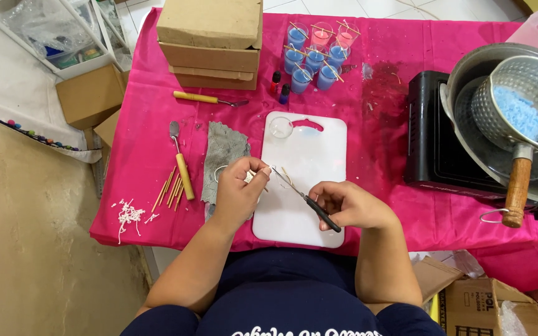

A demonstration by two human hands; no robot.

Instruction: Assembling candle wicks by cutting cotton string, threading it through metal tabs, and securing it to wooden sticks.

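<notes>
Scissors (306, 200) gripped in right hand (350, 205); left hand (241, 186) pinches wick (264, 169) over white board (309, 155).

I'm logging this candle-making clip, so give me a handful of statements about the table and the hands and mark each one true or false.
1. The right hand holds black-handled scissors. True.
2. The left hand rests on the cardboard boxes. False: it is over the left edge of the white cutting board, pinching a small pale piece at the scissor tips.
3. The filled glasses at the back are all blue. False: some are pink.
4. An empty clear glass stands on the board. True.
5. The pot with the wooden handle holds blue material. True.
</notes>
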